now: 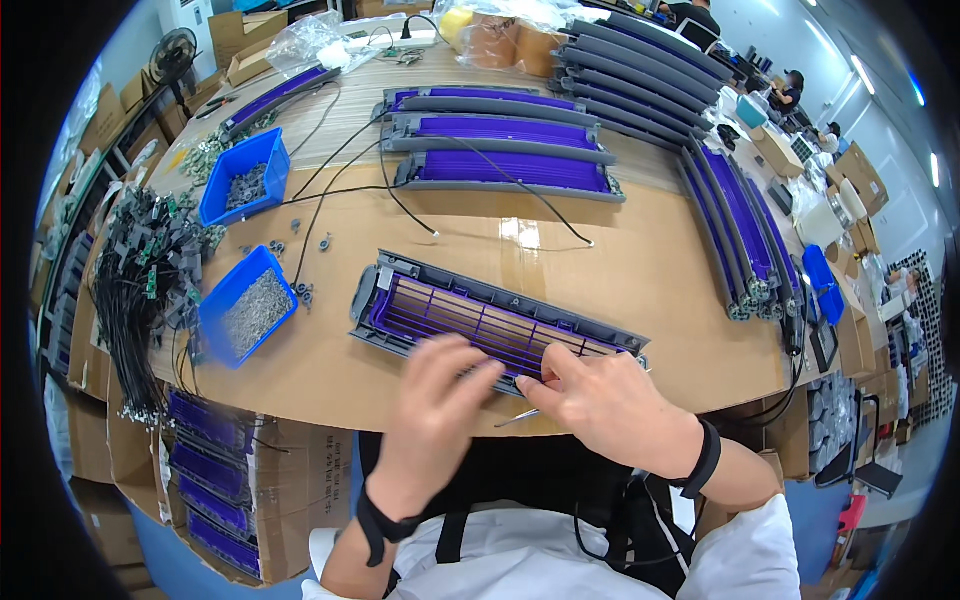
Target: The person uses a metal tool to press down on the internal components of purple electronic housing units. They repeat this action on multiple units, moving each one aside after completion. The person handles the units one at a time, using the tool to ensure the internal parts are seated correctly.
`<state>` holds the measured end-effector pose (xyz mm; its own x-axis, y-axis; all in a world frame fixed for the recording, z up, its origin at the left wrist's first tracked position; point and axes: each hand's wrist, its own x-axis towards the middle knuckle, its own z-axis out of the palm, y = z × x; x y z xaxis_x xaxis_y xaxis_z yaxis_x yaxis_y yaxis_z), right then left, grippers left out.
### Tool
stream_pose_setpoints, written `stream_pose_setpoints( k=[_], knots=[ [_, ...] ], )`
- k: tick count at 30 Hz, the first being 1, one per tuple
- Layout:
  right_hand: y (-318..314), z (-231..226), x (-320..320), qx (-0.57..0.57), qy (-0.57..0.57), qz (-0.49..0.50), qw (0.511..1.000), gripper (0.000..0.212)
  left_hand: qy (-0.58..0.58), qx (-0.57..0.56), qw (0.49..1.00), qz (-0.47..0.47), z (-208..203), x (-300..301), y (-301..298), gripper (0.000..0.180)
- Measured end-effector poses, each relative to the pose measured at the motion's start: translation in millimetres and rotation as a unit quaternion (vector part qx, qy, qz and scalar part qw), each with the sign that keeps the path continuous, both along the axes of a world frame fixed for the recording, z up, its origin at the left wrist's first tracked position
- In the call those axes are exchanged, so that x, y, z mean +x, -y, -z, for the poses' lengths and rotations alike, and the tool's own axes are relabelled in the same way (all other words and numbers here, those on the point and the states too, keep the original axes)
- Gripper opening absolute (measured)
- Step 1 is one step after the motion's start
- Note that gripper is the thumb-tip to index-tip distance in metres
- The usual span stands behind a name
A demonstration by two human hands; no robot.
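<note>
A long grey housing with a purple slatted grille (pixel 455 307) lies slantwise on the cardboard-covered table in front of me. My right hand (pixel 610 405) rests at its near long edge, thumb and index finger pressed together at the rim; whatever they pinch is too small to make out. Over the near left part of the housing is my left hand (pixel 432 405), smeared by motion, its fingers bent and its grip unclear. A thin metal piece (pixel 515 419) lies on the table just below my fingertips, partly hidden by the right hand.
Two blue bins, one of screws (pixel 258 310) and one of small grey parts (pixel 247 185), stand left, beside bundled black cables (pixel 140 290). Purple-and-grey housings (pixel 510 172) lie behind, with more stacked (pixel 640 80) far right and lined up (pixel 735 225) at right. Loose cables cross the table.
</note>
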<state>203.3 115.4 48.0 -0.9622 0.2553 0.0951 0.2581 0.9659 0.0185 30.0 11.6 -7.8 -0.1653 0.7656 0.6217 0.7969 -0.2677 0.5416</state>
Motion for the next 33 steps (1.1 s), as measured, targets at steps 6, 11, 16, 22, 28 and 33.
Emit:
stream_pose_setpoints(
  k=[6,11,16,22,28,33],
  knots=[
    [-5,-14,22,-0.029,0.028,0.016,0.999,0.03,0.008,-0.015,1.0,0.023,8,10,-4,0.028],
    [-5,-16,39,-0.023,0.043,0.047,0.998,0.036,-0.01,-0.009,1.0,0.019,5,13,-6,0.03],
    [0,-12,31,0.018,0.028,0.054,0.998,0.034,-0.014,-0.03,0.999,0.019,6,11,-7,0.03],
    [-7,-16,41,-0.089,-0.007,0.008,0.996,0.028,-0.039,-0.014,0.999,-0.017,3,-10,-4,0.025],
    [-9,-9,37,-0.108,-0.029,0.014,0.994,0.034,-0.078,-0.018,0.996,-0.036,4,-21,-5,0.025],
    [-11,0,35,-0.218,-0.094,0.045,0.97,0.029,-0.067,-0.027,0.995,-0.062,10,-29,-5,0.028]
  ],
)
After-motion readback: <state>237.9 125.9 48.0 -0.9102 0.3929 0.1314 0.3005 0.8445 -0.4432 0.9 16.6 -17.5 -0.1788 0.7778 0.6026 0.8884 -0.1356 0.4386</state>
